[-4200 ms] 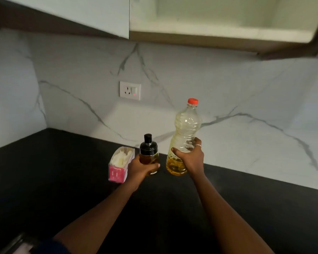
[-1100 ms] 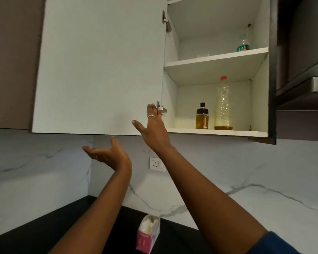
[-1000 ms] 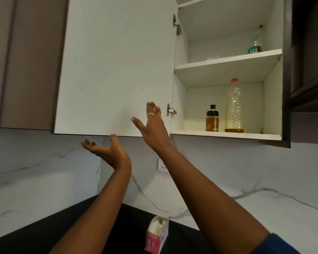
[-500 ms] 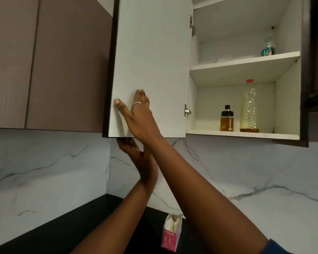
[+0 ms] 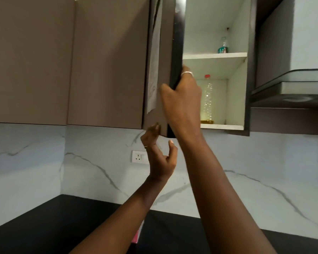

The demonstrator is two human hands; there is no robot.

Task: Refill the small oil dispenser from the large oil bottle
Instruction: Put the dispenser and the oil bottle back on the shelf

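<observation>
From my remote seat I look up at a wall cabinet [image 5: 237,88] in the upper middle of the frame. Its door [image 5: 166,43] stands almost edge-on to the camera, so I see the brown outer face and the dark edge of it. The right hand [image 5: 182,99] holds this door at the edge, in the centre of the frame: the fingers go around the edge to the inner side, the thumb lies on the brown face, and one finger carries a ring [image 5: 187,73]. The left hand [image 5: 160,158] is lower, just under the bottom corner of the door. Its fingers are loosely bent and hold nothing, and the fingertips reach the lower edge of the door; I cannot tell if they really touch it. The large oil bottle [image 5: 208,99] stands upright on the lower shelf [image 5: 224,127] inside the cabinet, just to the right of the right hand, which hides a part of it. It has a red cap [image 5: 207,76] and only a thin layer of yellow oil at the bottom. On the upper shelf [image 5: 215,55] stands a small clear bottle [image 5: 222,46] with a green label. On the marble wall at the left of the left hand is a white socket [image 5: 139,156]. A black counter [image 5: 44,226] fills the lower part of the frame, and a pink box [image 5: 139,233] shows a little behind the left forearm.
</observation>
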